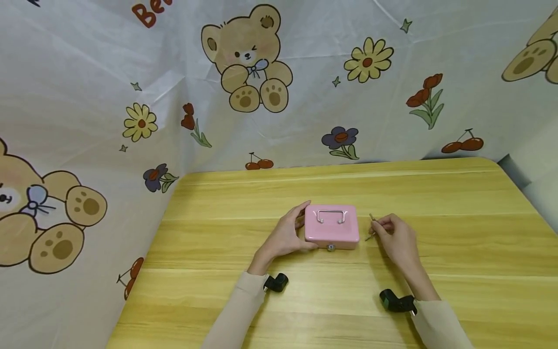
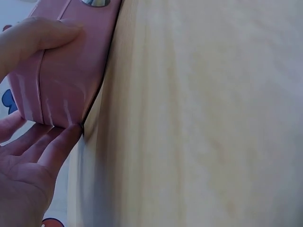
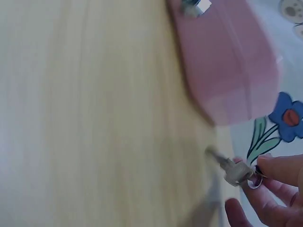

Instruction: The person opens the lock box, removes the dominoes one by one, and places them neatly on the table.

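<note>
A pink cash box (image 1: 314,225) lies on the table, its lid closed. On its lid is a folded metal handle (image 1: 331,211), and a round lock (image 1: 331,247) sits low on the front. My left hand (image 1: 283,236) grips the box at its left end, thumb along the front and fingers against the side. To the right of the box, apart from it, my right hand (image 1: 398,241) pinches a small key (image 3: 236,172) by its ring (image 3: 255,181). Another thin metal piece shows above the fingers in the head view; I cannot tell whether it is a second key.
The wood-grain table (image 1: 244,194) runs back to a white cloth (image 1: 305,131) printed with bears and flowers. A black wrist camera (image 1: 277,282) is worn on the left arm, another camera (image 1: 396,300) on the right.
</note>
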Available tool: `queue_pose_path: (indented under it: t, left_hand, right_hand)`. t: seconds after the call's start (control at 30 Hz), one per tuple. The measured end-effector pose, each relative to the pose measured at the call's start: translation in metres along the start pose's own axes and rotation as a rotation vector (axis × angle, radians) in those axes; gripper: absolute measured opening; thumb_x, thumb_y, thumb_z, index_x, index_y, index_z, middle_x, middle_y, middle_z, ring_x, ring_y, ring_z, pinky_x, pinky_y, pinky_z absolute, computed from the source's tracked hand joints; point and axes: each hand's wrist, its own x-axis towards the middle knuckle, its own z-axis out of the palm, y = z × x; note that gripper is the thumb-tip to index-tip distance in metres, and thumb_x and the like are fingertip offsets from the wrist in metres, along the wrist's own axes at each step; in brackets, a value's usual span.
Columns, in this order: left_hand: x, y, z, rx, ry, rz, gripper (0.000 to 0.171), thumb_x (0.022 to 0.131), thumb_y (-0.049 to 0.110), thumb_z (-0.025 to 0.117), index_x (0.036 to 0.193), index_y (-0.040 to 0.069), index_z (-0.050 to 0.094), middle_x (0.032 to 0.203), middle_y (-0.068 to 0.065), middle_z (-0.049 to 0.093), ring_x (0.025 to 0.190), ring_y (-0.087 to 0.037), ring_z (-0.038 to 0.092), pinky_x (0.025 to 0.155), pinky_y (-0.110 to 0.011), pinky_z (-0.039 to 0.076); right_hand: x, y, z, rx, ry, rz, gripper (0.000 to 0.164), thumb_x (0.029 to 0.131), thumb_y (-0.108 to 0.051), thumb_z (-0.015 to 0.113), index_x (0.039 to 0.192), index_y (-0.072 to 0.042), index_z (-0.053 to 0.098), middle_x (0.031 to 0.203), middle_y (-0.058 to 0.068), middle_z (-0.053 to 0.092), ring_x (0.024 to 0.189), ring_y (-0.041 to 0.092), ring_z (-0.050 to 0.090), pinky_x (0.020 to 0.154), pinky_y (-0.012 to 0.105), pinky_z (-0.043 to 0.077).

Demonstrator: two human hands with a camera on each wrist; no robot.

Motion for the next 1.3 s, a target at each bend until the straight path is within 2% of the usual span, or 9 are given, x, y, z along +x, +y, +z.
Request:
queue_pose_path:
  t: [0.2,0.27,0.37,0.47,0.63,0.77,0.87,1.0,1.3]
  left_hand:
    - [-0.002,0.0,-0.001,0.02,0.003,0.007,0.117,0.073,0.004,0.096,0.165,0.003,0.025,0.161,-0.019,0.04,0.143,-0.032,0.05,0.114,-0.026,0.045]
    - [-0.002,0.001,-0.003,0.026,0.002,-0.004,0.116,0.074,0.006,0.096,0.165,0.003,0.024,0.163,-0.02,0.038,0.141,-0.034,0.052,0.114,-0.027,0.046]
    - [-0.001,0.002,-0.006,0.003,0.011,-0.037,0.115,0.075,0.01,0.096,0.165,0.004,0.025,0.164,-0.018,0.038,0.139,-0.034,0.054,0.114,-0.029,0.048]
    - [0.0,0.0,-0.007,-0.046,0.026,-0.068,0.112,0.077,0.013,0.095,0.165,0.006,0.027,0.163,-0.015,0.041,0.138,-0.032,0.055,0.113,-0.028,0.048]
    - [0.002,-0.006,-0.008,-0.14,0.05,-0.085,0.106,0.081,0.016,0.093,0.165,0.008,0.028,0.16,-0.014,0.046,0.139,-0.03,0.055,0.114,-0.028,0.048]
    - [0.004,-0.009,-0.009,-0.191,0.054,-0.076,0.1,0.086,0.015,0.088,0.164,0.004,0.028,0.155,-0.019,0.05,0.136,-0.032,0.056,0.113,-0.031,0.05]
    - [0.006,-0.008,-0.01,-0.202,0.057,-0.075,0.097,0.089,0.018,0.086,0.163,0.0,0.028,0.151,-0.02,0.053,0.133,-0.031,0.058,0.111,-0.03,0.051]
    - [0.009,-0.007,-0.01,-0.212,0.063,-0.076,0.094,0.091,0.021,0.084,0.162,-0.004,0.027,0.149,-0.022,0.055,0.132,-0.032,0.059,0.11,-0.03,0.052]
    - [0.014,-0.005,-0.009,-0.211,0.065,-0.09,0.091,0.093,0.022,0.081,0.162,-0.002,0.028,0.15,-0.022,0.055,0.132,-0.033,0.059,0.112,-0.033,0.051]
  right_hand:
    - [-0.017,-0.016,0.002,0.143,0.002,-0.016,0.018,0.1,-0.016,0.073,0.102,0.002,0.072,0.086,0.013,0.078,0.068,0.007,0.065,0.051,0.017,0.042]
    - [-0.023,-0.022,0.003,0.153,0.03,-0.021,0.018,0.099,-0.016,0.075,0.101,0.001,0.075,0.087,0.014,0.078,0.072,0.006,0.066,0.052,0.016,0.044]
    - [-0.033,-0.033,0.005,0.144,0.059,-0.029,0.017,0.098,-0.017,0.077,0.101,0.0,0.077,0.09,0.013,0.078,0.079,0.011,0.068,0.053,0.017,0.043]
    - [-0.043,-0.042,0.008,0.147,0.07,-0.064,0.015,0.099,-0.015,0.075,0.101,0.0,0.077,0.09,0.012,0.079,0.089,0.025,0.073,0.06,0.016,0.047]
    - [-0.055,-0.053,0.015,0.176,0.047,-0.123,0.011,0.103,-0.012,0.068,0.1,-0.003,0.073,0.089,0.006,0.079,0.099,0.036,0.074,0.051,0.016,0.038]
    - [-0.061,-0.056,0.024,0.165,0.032,-0.154,0.006,0.102,-0.007,0.068,0.097,-0.004,0.07,0.085,0.001,0.078,0.097,0.034,0.075,0.061,0.019,0.047]
    - [-0.064,-0.058,0.029,0.126,0.056,-0.167,0.005,0.098,-0.003,0.071,0.094,-0.003,0.072,0.079,-0.001,0.075,0.093,0.031,0.076,0.072,0.029,0.057]
    - [-0.066,-0.061,0.033,0.102,0.108,-0.171,0.007,0.095,0.001,0.072,0.09,-0.003,0.074,0.074,-0.003,0.071,0.088,0.027,0.074,0.075,0.039,0.056]
    - [-0.06,-0.07,0.037,0.085,0.176,-0.194,0.011,0.095,0.003,0.071,0.086,-0.003,0.073,0.073,-0.002,0.07,0.08,0.021,0.069,0.072,0.031,0.052]
